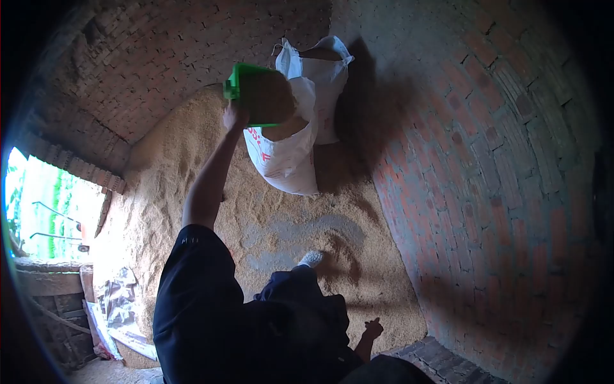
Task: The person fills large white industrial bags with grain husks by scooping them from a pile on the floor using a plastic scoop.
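My left hand (235, 117) grips a green scoop (248, 96) at its left end. Tan, grain-like loose material lies along the scoop's right side. The scoop is over the mouth of a white sack (288, 163) with red print, which holds more of this material. Directly behind stands a second white sack (327, 89), its top open, also with material inside. Low in the view, my right hand (373, 328) hangs away from the sacks, one finger extended and nothing visible in it. Its other fingers are dark and hard to make out.
A heap of the loose material (173, 166) covers the floor and rises against the back brick wall (192, 45). Another brick wall (473, 160) bounds the right side. A bright opening (48, 205) is at the left, with crumpled plastic sheeting (121, 297) below it. My foot (311, 258) stands in the material.
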